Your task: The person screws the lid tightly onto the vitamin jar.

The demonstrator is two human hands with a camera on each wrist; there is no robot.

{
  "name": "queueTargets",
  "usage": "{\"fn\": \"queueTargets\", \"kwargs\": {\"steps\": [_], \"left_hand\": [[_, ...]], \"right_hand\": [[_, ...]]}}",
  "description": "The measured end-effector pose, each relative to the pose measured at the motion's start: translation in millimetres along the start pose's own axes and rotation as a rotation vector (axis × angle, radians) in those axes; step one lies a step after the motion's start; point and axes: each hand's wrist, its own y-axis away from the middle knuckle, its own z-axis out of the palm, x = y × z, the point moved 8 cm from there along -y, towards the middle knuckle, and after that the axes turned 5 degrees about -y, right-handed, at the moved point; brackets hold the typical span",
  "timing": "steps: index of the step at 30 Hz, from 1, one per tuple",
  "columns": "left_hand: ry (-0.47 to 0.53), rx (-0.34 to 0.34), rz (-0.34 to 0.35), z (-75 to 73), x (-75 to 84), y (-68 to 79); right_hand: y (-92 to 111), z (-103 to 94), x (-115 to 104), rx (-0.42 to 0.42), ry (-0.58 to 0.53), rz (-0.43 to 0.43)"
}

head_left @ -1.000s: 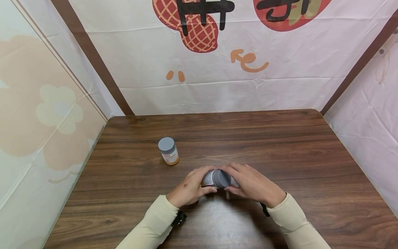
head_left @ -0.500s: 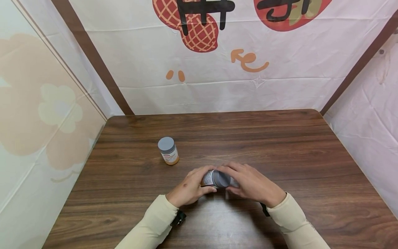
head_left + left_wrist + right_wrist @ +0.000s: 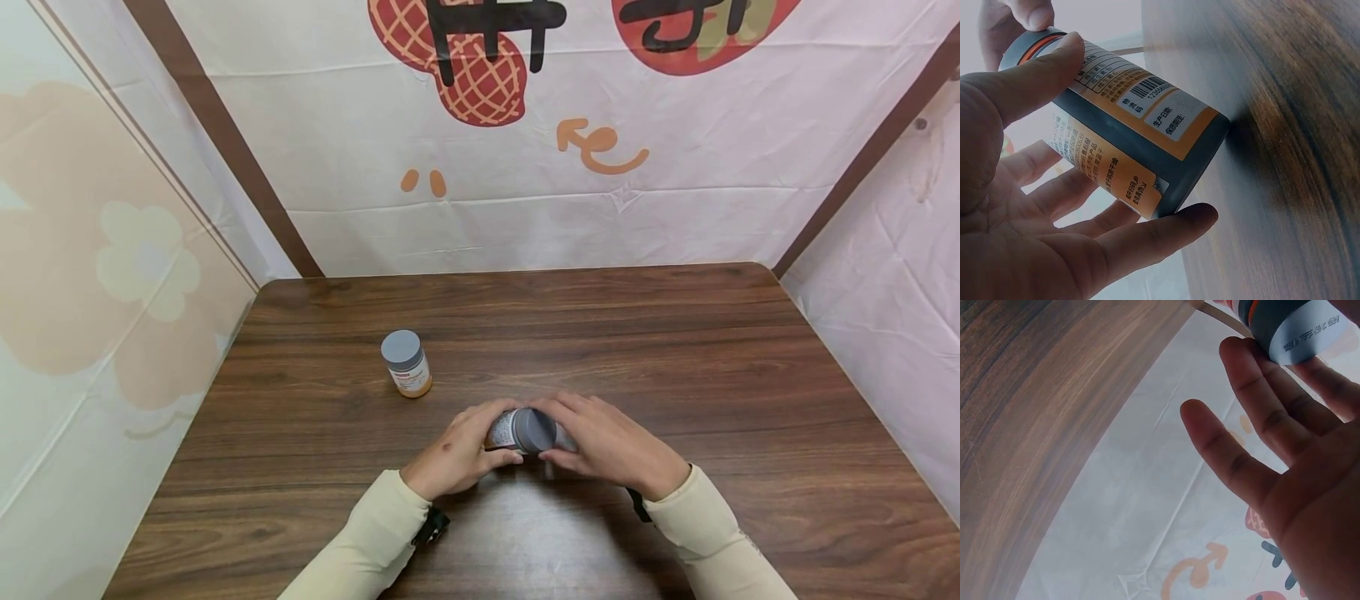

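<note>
Tilted on its side above the table, a dark supplement bottle (image 3: 501,431) points its grey lid (image 3: 536,430) to the right. My left hand (image 3: 453,454) grips the bottle's body, thumb on the near side and fingers on the far side. In the left wrist view its orange-and-white label (image 3: 1138,103) with a barcode shows, and an orange ring (image 3: 1038,47) lies just below the lid. My right hand (image 3: 603,442) holds the lid between thumb and fingers; the right wrist view shows printed lettering on the lid's top (image 3: 1311,334).
A second bottle (image 3: 412,379), with a grey lid (image 3: 402,350), white label and orange base, stands upright on the wooden table (image 3: 637,333), left of and beyond my hands. Printed fabric walls (image 3: 525,225) enclose the table at the back and sides.
My right fingers shift slightly back and forth on the lid. The left hand, the held bottle and the standing bottle stay in place.
</note>
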Motion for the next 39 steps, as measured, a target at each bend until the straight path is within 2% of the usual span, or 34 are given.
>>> {"fn": "queueTargets", "kwargs": {"steps": [8,11,17,21,39], "left_hand": [[-0.011,-0.007,-0.002,0.7,-0.6,-0.8],[-0.008,-0.01,-0.004,0.9,-0.9,-0.8],[0.004,-0.01,-0.001,0.8,-0.9,-0.2],[0.006,-0.002,0.008,0.6,-0.3,-0.5],[0.001,0.003,0.006,0.8,-1.1,-1.4]], "right_hand": [[0.5,2.7,5.6,-0.018,-0.08,0.083],[0.7,1.8,5.1,-0.015,-0.068,0.069],[-0.5,-1.4,-0.8,0.009,0.009,-0.028],[-0.3,-1.4,-1.6,0.016,0.02,-0.046],[0.0,0.3,4.8,0.027,-0.028,0.049]]}}
